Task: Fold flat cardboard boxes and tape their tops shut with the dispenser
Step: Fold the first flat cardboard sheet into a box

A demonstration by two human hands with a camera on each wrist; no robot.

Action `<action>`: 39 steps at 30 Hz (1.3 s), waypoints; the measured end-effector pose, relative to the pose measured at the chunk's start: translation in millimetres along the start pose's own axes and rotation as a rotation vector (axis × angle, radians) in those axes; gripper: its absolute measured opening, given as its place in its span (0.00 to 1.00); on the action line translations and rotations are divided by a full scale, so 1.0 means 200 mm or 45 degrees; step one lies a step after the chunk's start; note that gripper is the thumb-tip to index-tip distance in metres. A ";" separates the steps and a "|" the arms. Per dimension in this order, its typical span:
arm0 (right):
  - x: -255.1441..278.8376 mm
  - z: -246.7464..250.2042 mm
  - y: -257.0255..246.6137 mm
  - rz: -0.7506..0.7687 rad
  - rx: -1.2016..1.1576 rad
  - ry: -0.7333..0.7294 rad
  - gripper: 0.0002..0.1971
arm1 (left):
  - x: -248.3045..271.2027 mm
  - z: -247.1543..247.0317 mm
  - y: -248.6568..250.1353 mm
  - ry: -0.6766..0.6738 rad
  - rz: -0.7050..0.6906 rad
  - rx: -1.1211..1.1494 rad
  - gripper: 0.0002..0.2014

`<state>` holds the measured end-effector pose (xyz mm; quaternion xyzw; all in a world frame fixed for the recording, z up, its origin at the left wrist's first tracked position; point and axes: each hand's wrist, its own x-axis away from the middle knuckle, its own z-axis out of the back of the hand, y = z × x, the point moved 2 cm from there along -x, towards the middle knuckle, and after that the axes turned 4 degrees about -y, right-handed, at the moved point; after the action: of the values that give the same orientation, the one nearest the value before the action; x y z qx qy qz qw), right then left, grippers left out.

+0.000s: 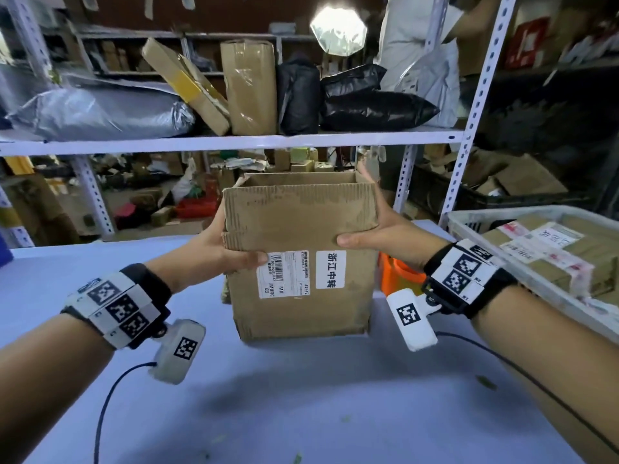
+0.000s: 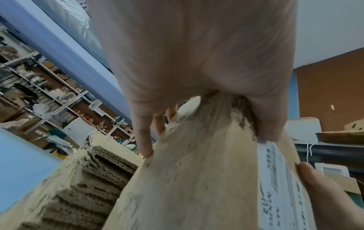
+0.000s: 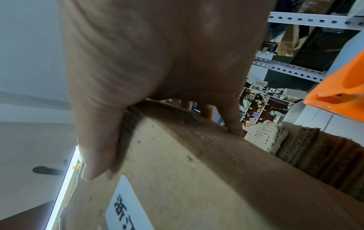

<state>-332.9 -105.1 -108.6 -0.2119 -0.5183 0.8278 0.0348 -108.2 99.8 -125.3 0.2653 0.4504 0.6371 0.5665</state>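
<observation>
The cardboard box (image 1: pixel 301 262) stands upright on the counter (image 1: pixel 301 396) between the 2 hands, its top open, likely held square so the flaps can be folded in. The left hand (image 1: pixel 214 249) clasps the box's left upper corner, thumb across the front by the shipping label (image 1: pixel 284 274), fingers round the side. The right hand (image 1: pixel 385 236) mirrors it on the right corner. Both forearms reach forward, wrists level. An orange object (image 1: pixel 398 272), perhaps the dispenser, sits just behind the right wrist.
</observation>
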 end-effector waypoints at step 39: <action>-0.11 0.01 0.05 -0.207 0.079 0.383 0.25 | -0.13 0.01 0.10 0.296 0.213 0.269 0.18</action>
<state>-312.0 -116.6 -109.6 -0.2896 -0.4969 0.7969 0.1852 -111.6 76.9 -102.1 0.2845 0.5538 0.6574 0.4245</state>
